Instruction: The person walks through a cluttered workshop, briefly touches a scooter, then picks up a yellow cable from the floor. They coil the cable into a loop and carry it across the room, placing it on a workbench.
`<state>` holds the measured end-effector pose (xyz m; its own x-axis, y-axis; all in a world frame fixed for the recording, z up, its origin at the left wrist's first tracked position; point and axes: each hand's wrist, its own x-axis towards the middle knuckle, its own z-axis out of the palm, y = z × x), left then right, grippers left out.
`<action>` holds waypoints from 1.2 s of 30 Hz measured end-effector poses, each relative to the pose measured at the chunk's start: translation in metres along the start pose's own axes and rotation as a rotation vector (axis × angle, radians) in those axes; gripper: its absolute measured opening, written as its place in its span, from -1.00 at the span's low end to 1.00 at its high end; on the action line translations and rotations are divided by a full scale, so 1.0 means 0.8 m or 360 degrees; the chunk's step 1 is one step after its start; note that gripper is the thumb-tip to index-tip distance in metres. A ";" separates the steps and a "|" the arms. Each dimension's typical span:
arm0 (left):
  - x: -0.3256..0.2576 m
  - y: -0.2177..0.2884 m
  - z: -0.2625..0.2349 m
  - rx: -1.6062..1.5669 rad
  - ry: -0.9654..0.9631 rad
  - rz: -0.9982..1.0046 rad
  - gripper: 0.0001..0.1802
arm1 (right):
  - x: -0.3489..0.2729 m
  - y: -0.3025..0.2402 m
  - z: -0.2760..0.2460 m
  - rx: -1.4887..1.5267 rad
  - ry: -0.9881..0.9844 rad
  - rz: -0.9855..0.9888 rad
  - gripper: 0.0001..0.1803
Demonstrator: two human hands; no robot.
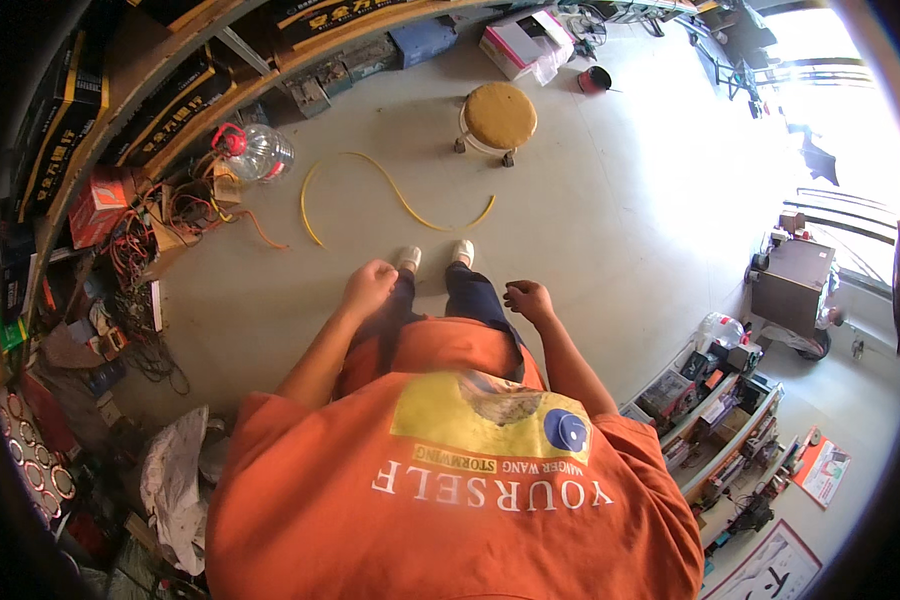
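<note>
My left hand (371, 287) is raised in front of my left thigh, its fingers curled inward. The inside of that hand is hidden, so I cannot tell if anything is in it. By my right thigh, my right hand (528, 300) hangs with its fingers bent toward the palm; no object shows there, though the palm is out of sight. On the floor beyond my feet lies a thin yellow tube (400, 197), bent in an S-like curve. Neither hand touches it. Farther off stands a round stool (501, 116) with a tan seat.
A large clear plastic bottle (266, 153) with a red top lies at the left, near tangled orange wires (135, 245). Shelving with black boxes (175, 105) lines the left. A pink-and-white carton (526, 44) sits at the back. Low shelves of goods (720, 415) stand at my right.
</note>
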<state>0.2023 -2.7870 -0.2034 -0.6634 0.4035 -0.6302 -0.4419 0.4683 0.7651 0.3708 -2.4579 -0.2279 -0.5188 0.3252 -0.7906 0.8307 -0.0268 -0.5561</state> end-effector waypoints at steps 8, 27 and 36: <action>0.004 -0.060 0.058 0.0621 0.0301 -0.0161 -0.72 | 0.079 0.000 -0.029 0.0091 -0.0188 0.0230 -0.72; 0.148 -0.182 0.115 0.1642 0.0267 -0.0933 -0.03 | 0.566 0.223 0.151 0.0504 0.0300 0.0651 -0.70; 0.179 -0.187 0.099 0.1619 0.0397 -0.0914 -0.01 | 0.748 0.343 0.165 0.0807 0.0842 0.1077 -0.79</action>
<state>0.2211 -2.7371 -0.4183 -0.6737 -0.1796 -0.7169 -0.1057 0.9835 -0.1471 0.2619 -2.3953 -0.8871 0.2911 0.4686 -0.8341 0.6698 -0.7223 -0.1721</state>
